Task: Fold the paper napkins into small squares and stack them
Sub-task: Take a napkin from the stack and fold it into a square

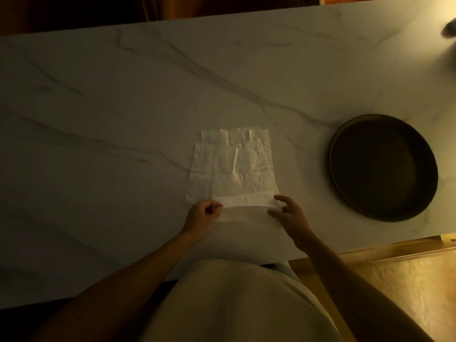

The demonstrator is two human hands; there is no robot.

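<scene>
Several white paper napkins [232,166] lie unfolded and overlapping in a pile on the marble table [123,107], creased into squares. The top napkin [244,211] has its near edge lifted off the pile. My left hand [201,218] pinches its near left corner between thumb and fingers. My right hand [287,214] holds the near right corner, thumb under and fingers spread above it.
A dark round tray [345,193] with a raised rim sits on the table to the right of the napkins. The table's near edge runs just below my hands. A blurred grey object [449,29] shows at the far right corner.
</scene>
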